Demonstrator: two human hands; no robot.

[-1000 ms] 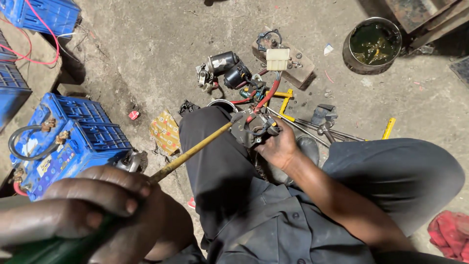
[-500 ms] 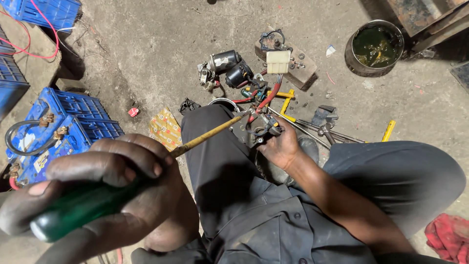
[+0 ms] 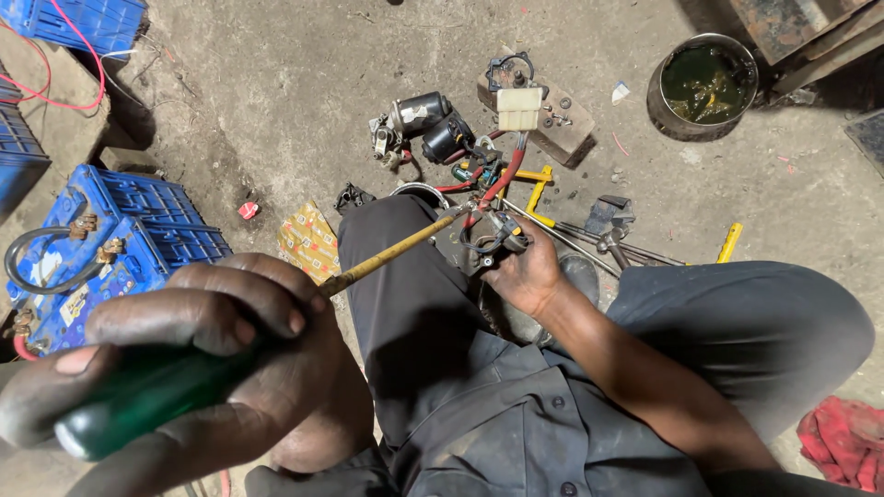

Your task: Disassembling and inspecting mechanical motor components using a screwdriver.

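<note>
My left hand (image 3: 198,368) is close to the camera, closed around the green handle of a long screwdriver (image 3: 391,256). Its yellowish shaft runs up and right, and the tip reaches a small dark metal part with wires (image 3: 488,241). My right hand (image 3: 529,276) grips that part from below, between my knees. Red cables (image 3: 502,179) run from the part toward the floor. My dark trousers (image 3: 405,304) fill the lower middle of the view.
Blue batteries (image 3: 120,248) with cables stand at the left. On the concrete floor ahead lie a small motor (image 3: 419,120), a wooden block with bolts (image 3: 552,124), a hammer (image 3: 608,221), a yellow tool (image 3: 730,242) and a tin of dark liquid (image 3: 704,83). A red rag (image 3: 843,442) lies at lower right.
My left hand with the green handle has risen and come closer to the camera. The screwdriver tip stays at the part in my right hand.
</note>
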